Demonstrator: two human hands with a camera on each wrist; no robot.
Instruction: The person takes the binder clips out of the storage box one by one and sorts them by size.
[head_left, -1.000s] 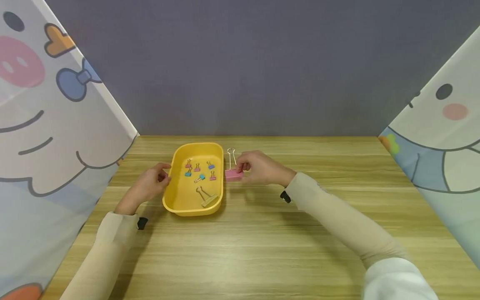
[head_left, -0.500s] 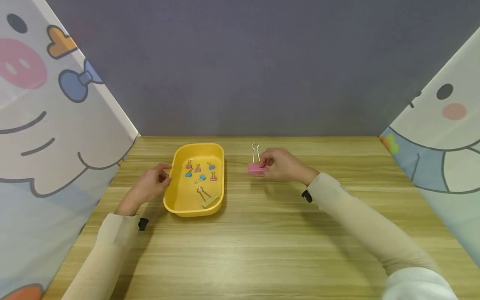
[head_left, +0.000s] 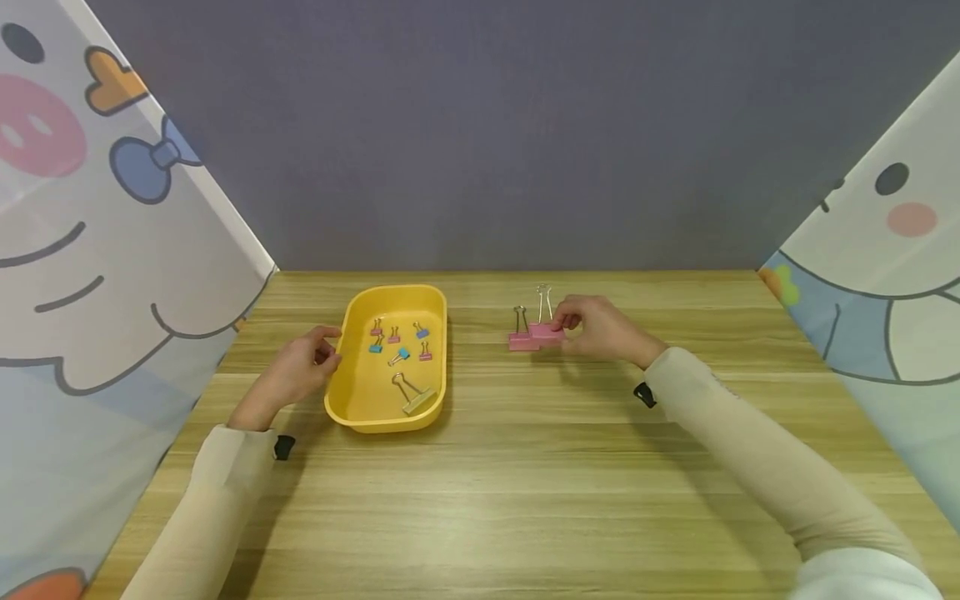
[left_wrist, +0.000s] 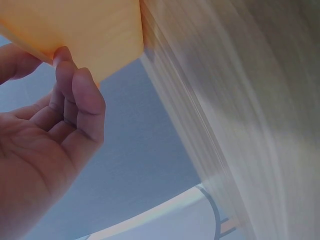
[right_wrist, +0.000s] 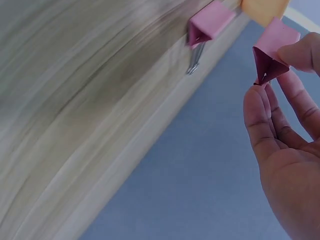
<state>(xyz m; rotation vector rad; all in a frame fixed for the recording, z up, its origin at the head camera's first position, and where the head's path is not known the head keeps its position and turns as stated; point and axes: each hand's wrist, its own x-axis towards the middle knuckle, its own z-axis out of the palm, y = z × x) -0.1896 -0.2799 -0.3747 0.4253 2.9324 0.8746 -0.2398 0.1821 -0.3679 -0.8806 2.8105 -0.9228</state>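
In the head view my right hand (head_left: 600,329) pinches a large pink binder clip (head_left: 546,334) between thumb and fingers, its wire handle pointing away from me. A second large pink binder clip (head_left: 522,342) stands on the table just left of it, partly overlapped by the held one. The right wrist view shows a gap between the held clip (right_wrist: 272,47) and the standing clip (right_wrist: 212,21). My left hand (head_left: 296,367) holds the left rim of a yellow tray (head_left: 386,423); its fingers (left_wrist: 87,92) lie against the tray's outer wall.
Inside the tray lie several small pink and blue binder clips (head_left: 425,352), and a large yellowish binder clip (head_left: 417,402) near its front. A grey partition (head_left: 510,142) rises behind the wooden table (head_left: 465,517). Printed cartoon cloths (head_left: 202,258) flank it on both sides.
My right hand has moved right, away from the tray, carrying the pink binder clip. The standing pink clip has come into plain view. My left hand has stayed at the tray.
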